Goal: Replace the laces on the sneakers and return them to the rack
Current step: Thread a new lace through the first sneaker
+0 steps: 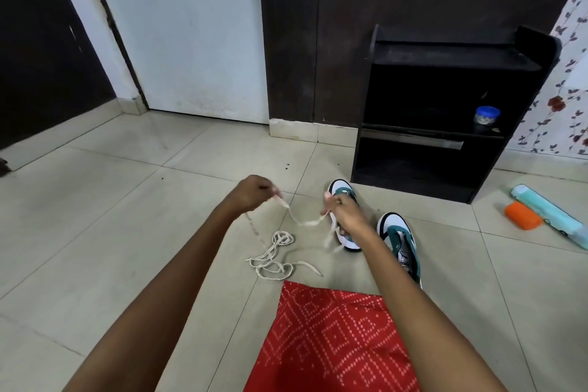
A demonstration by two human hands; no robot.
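Observation:
Two white and teal sneakers stand on the tiled floor. The left sneaker (343, 192) is partly hidden behind my right hand (343, 212); the right sneaker (401, 243) stands beside it, nearer me. My left hand (253, 192) pinches one part of a cream lace (302, 219), and my right hand pinches another part, so the lace sags between them above the floor. Its loose ends hang blurred below both hands. A second cream lace (275, 256) lies in a loose tangle on the floor below my left hand.
A black shoe rack (445, 124) stands behind the sneakers, with a blue-lidded jar (486, 115) on its middle shelf. An orange object (523, 215) and a pale green tube (550, 215) lie at the right. Red patterned fabric (334, 337) covers the floor near me.

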